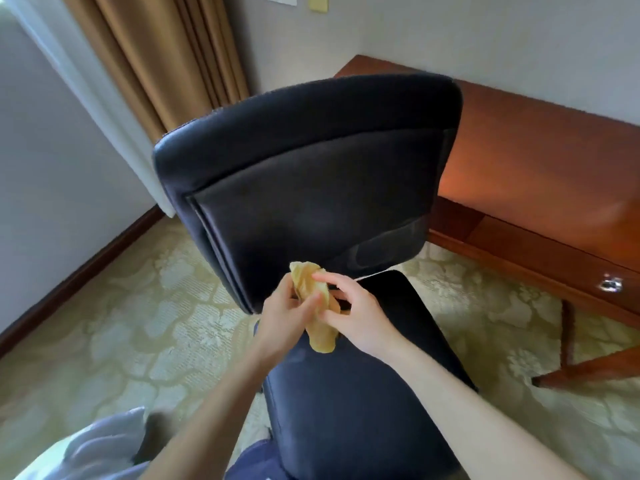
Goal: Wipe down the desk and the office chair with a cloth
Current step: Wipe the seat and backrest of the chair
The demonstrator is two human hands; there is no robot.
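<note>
Curtain (156, 57) of tan fabric is hung in folds at the upper left, beside a white wall. A patterned cream carpet (114, 306) is spread over the floor beneath it, edged by a dark skirting board (79, 271). A blurred white fabric (104, 441) is seen at the lower left corner.

A black office chair (304, 174) is placed at the centre, its tall padded backrest turned to the viewer and its seat (346, 410) extended toward the lower edge. Above the rear of the seat, just in front of the foot of the backrest, both hands are brought together. The left hand (287, 310) is curled round a crumpled yellow cloth (306, 282) from the left, and the right hand (360, 317) pinches the same cloth from the right with bent fingers. The cloth is bunched between them, one end raised and the other hung down toward the seat; whether it touches the seat cannot be told.

A reddish wooden worktop (536, 161) is set against the wall at the right, behind the chair. A metal drawer pull (610, 284) is fixed to its front, and a slim wooden leg (568, 337) is seen below.
</note>
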